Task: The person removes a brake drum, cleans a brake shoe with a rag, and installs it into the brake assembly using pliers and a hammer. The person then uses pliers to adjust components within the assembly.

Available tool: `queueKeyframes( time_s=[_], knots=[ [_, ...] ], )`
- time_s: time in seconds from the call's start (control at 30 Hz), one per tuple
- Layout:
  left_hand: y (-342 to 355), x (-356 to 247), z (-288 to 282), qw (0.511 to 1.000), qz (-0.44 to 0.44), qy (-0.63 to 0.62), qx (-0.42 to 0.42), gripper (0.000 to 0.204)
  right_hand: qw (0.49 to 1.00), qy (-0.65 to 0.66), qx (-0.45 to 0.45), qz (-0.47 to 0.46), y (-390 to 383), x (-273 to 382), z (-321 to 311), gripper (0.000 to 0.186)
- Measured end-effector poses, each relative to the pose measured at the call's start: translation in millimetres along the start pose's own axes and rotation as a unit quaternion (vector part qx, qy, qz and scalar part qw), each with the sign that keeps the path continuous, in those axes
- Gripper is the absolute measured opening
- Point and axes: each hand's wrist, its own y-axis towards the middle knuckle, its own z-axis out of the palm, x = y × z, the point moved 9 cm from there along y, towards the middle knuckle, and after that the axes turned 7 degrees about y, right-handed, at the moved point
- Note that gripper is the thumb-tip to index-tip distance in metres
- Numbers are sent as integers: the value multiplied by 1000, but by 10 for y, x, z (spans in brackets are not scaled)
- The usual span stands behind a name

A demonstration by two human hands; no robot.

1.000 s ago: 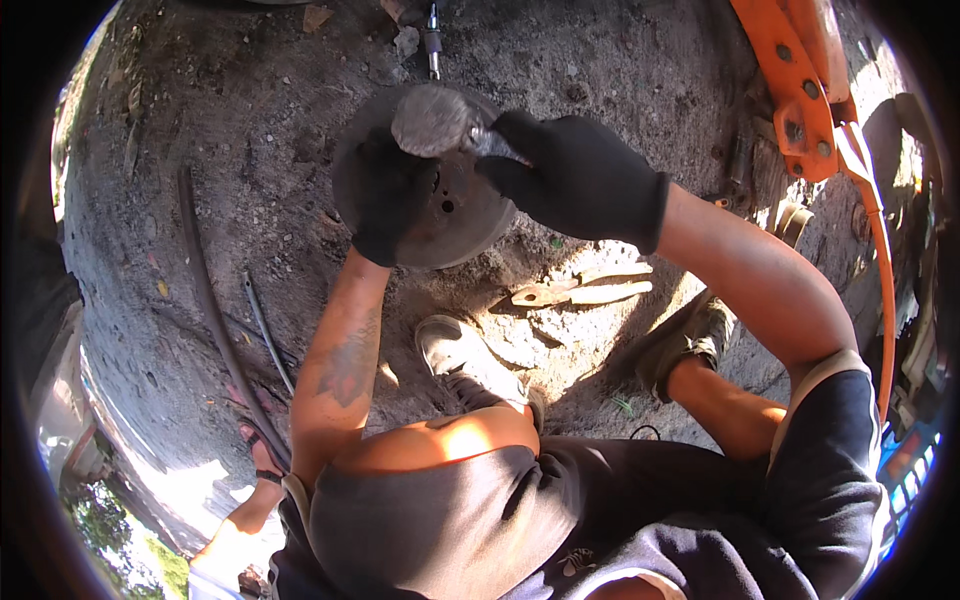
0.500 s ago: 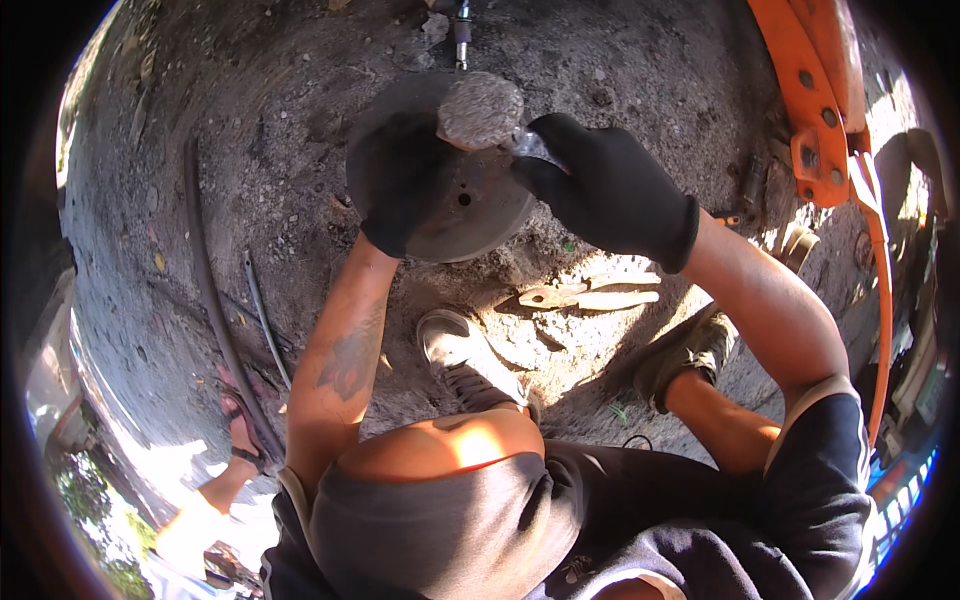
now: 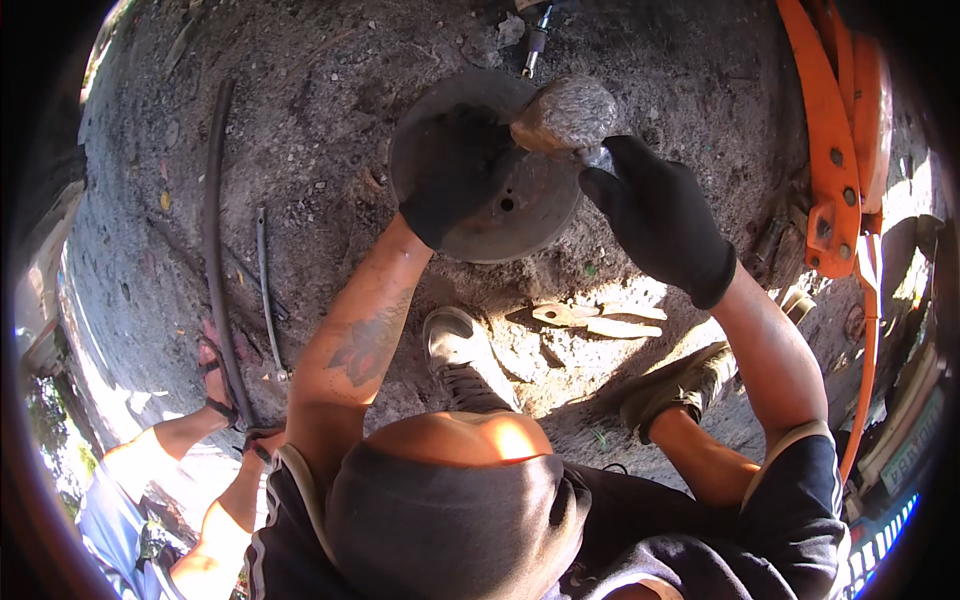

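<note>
A round, flat dark metal disc (image 3: 530,225) with small holes lies on the dirt in front of me. My left hand (image 3: 460,165), in a black glove, rests on the disc's left half; its fingers blend into the dark surface, so their pose is unclear. In my black-gloved right hand (image 3: 660,215) is the gathered neck of a clear plastic bag (image 3: 575,112), pinched between thumb and fingers. The bag is bulging with something grey-brown and hangs over the disc's upper right edge. What fills it is hard to make out.
Pliers (image 3: 595,320) lie on the ground between my feet. Beyond the disc is a slim metal tool (image 3: 537,45). To the left are a long dark hose or pipe (image 3: 215,190) and a thin metal rod (image 3: 265,290). An orange metal frame (image 3: 830,160) stands right; another person's legs (image 3: 190,440) show lower left.
My right hand has shifted the plastic bag rightward over the disc, toward its edge, and it is tilted. The left hand stays on the disc. More of the other person's legs shows.
</note>
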Motion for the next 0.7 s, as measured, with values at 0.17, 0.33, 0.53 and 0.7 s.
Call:
queueKeyframes(
  time_s=[0.17,0.33,0.53,0.7],
  knots=[
    [51,-8,-59,993,3,-113,-17,20,999,-44,-24,17,28,-412,-20,31],
    [21,163,-79,889,-181,-418,39,23,984,-159,-76,0,1,-716,-241,33],
    [-44,122,-19,598,-267,-752,74,30,962,-272,-4,-30,-76,-1018,-254,37],
    [-52,-8,75,468,-280,-837,58,29,965,-214,-58,-141,94,-225,-348,36]
  ],
)
